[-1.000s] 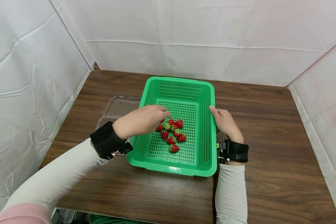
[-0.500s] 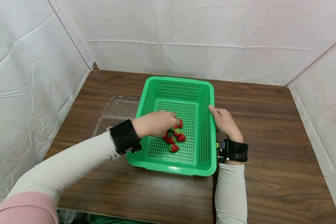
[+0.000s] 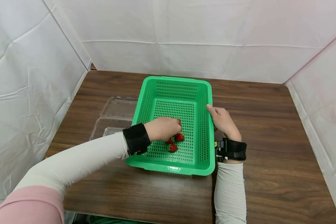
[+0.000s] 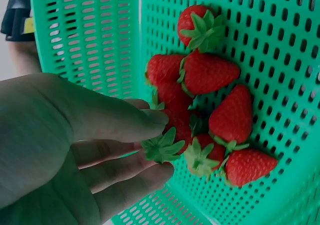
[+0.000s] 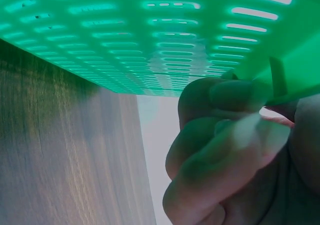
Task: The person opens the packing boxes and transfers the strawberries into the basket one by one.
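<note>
Strawberries [image 4: 210,110]: red, glossy, green leafy caps, clustered on the perforated floor of the green plastic basket [image 3: 182,85]. Left hand [image 3: 163,129] reaches into the cluster, fingers pinching one berry's cap. Right hand [image 3: 224,123] grips the basket's right rim.

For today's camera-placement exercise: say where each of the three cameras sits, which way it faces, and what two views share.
Head: worn high, facing down and forward at the green basket on the wooden table; both sleeved arms show.
Left wrist: inside the basket, facing the strawberries; the left hand touches them.
Right wrist: under the basket rim; the right hand grips it.
All three share the basket.
</note>
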A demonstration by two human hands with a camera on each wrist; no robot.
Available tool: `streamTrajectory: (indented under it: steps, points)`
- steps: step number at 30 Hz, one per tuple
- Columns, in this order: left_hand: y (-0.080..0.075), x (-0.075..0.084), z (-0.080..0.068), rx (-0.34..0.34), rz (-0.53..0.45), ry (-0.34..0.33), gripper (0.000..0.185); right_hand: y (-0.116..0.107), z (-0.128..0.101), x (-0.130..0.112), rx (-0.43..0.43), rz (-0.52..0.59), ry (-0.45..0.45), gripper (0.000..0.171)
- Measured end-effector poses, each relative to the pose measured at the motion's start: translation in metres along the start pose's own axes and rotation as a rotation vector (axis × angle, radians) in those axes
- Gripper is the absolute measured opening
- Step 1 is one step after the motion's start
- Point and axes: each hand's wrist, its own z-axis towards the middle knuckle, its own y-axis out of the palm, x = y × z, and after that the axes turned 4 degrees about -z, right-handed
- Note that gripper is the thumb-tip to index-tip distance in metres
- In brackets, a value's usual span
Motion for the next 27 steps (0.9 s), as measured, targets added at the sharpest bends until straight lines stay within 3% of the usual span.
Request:
streamTrajectory:
  steps: [15,21,27]
  points:
    - [0.008,-0.002,0.008,0.077,-0.009,0.007,0.023,0.000,0.001,0.000,0.012,-0.006,-0.002,0.055]
    - [0.002,-0.003,0.001,0.088,-0.017,0.000,0.027,0.000,0.000,-0.002,0.008,-0.011,-0.005,0.054]
    - [-0.007,-0.006,-0.016,0.126,-0.033,-0.013,0.033,0.000,-0.001,-0.002,0.004,-0.011,-0.006,0.054]
